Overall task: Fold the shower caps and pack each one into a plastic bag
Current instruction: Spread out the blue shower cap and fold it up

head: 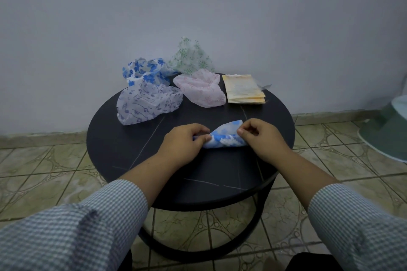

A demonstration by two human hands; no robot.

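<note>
Folding step: my left hand (185, 138) and right hand (259, 136), grip pinching ends of blue cloud-print shower cap (224, 136), near centre of round dark surface (123, 149). Next: tighten fold, reach far right for plastic bags (244, 90).

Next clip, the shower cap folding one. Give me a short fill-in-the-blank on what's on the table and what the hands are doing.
1. Both hands, left hand and right hand, grip the folded ____-print cap.
2. The stack of bags lies to the ____ of the pink cap.
3. Unfolded caps lying at the back of the table: ____.
4. The music-note cap lies in front of the ____-flowered cap.

Missing words: cloud; right; four; blue
</note>
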